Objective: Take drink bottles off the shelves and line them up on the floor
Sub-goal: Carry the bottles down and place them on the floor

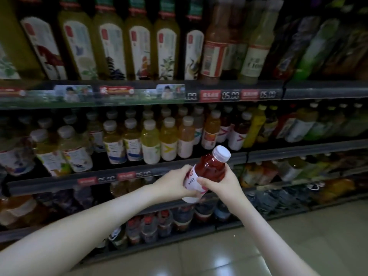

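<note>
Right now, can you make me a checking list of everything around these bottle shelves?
Surface: glossy pale tiled floor, reflecting lights.
Job's things: clear plastic bottle of red drink with a white cap, held tilted in front of the dark metal shelves; rows of yellow and orange drink bottles stand on them.
Clutter: nothing seen.
Hands: left hand grips the bottle's white label end; right hand grips its middle.
Cables: nothing seen.
Surroundings: dim shop aisle; red price tags along the shelf edges.
</note>
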`<move>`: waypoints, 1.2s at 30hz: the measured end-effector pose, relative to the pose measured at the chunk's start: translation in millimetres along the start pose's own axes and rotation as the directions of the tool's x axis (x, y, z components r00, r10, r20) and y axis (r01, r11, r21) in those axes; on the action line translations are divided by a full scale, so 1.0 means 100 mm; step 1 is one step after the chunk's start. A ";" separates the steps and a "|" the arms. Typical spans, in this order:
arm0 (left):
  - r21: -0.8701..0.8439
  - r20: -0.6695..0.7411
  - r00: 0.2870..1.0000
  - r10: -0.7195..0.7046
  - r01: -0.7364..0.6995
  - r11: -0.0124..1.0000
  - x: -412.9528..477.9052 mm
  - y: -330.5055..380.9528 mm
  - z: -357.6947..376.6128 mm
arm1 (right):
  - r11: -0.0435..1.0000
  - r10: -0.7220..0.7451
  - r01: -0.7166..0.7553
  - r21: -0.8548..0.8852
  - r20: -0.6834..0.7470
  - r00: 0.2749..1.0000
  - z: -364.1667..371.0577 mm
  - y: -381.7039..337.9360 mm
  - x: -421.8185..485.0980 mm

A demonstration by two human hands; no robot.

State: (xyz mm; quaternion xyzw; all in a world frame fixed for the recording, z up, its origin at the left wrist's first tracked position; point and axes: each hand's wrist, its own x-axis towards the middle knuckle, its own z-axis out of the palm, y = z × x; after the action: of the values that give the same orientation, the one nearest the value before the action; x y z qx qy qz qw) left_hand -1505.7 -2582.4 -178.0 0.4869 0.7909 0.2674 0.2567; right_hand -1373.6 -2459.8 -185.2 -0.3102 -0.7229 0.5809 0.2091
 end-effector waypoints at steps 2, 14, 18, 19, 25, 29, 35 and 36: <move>0.058 -0.002 0.999 0.035 -0.035 0.998 0.18 0.15 0.11 | 1.000 0.009 -0.010 -0.010 -0.063 0.998 -0.23 0.12 0.07; 0.504 -0.233 0.961 0.152 -0.015 0.864 1.44 0.19 0.11 | 0.990 -0.119 0.139 0.033 -0.341 0.933 -0.78 0.33 1.13; 0.536 -0.212 0.967 0.143 -0.008 0.844 1.82 0.21 0.07 | 0.992 -0.116 0.129 0.012 -0.355 0.928 -0.80 0.42 1.48; 0.539 -0.199 0.970 0.138 -0.009 0.842 1.88 0.22 0.07 | 0.992 -0.110 0.122 0.012 -0.354 0.929 -0.79 0.44 1.53; 0.537 -0.221 0.973 0.062 0.068 0.841 2.22 0.32 0.01 | 0.986 -0.148 0.165 0.036 -0.291 0.945 -0.79 0.48 1.90; 0.548 -0.265 0.964 0.030 0.125 0.827 2.40 0.44 0.04 | 0.983 -0.173 0.156 -0.094 -0.218 0.960 -0.80 0.58 2.12; 0.429 -0.292 0.954 -0.070 0.196 0.881 2.45 0.62 0.08 | 0.776 -0.377 0.171 -0.607 -0.230 0.897 -0.79 0.57 2.32; 0.423 -0.299 0.951 -0.077 0.204 0.883 2.44 0.66 0.07 | 0.675 -0.469 0.196 -0.712 -0.207 0.859 -0.79 0.58 2.33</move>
State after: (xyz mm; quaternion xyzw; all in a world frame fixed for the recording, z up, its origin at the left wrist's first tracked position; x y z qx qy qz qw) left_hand -1555.1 -2334.8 -174.5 0.4321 0.8923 0.1229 0.0447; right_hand -1477.0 -2235.2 -235.8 -0.3287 -0.8730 0.1633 0.3214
